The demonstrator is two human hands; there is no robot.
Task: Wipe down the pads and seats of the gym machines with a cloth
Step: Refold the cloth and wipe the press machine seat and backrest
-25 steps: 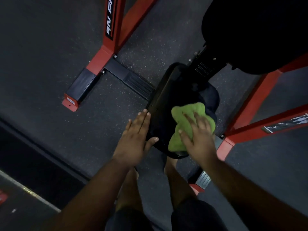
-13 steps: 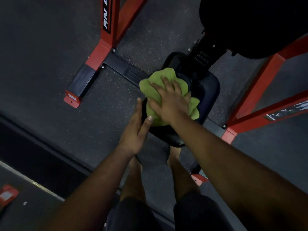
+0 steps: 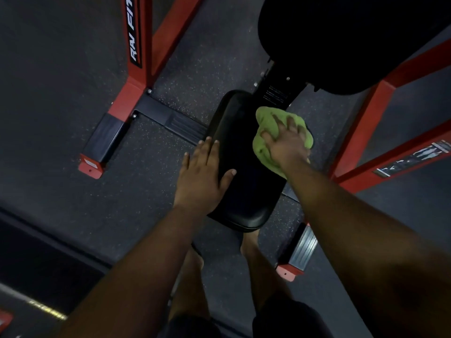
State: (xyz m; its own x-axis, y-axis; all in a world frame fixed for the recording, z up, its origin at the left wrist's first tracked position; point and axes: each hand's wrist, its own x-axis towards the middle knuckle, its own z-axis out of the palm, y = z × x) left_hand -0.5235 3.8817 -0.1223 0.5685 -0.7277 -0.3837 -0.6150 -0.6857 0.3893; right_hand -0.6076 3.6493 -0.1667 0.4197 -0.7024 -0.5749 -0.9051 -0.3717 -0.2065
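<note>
Head view: your right hand [image 3: 286, 142], fingers spread flat on the green cloth [image 3: 268, 132], has swept from the seat's [image 3: 239, 167] far-left corner to its right edge; left hand [image 3: 202, 176] stays flat, bracing—left side done.

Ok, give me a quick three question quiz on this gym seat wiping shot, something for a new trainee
1. True or false: the left hand lies flat on the black seat pad.
2. Which hand presses the green cloth? A) left B) right C) both
3. Fill in: the machine frame around the seat is painted ____.

Key:
1. True.
2. B: the right hand, fingers spread over the cloth at the seat's right edge.
3. Red.
</note>
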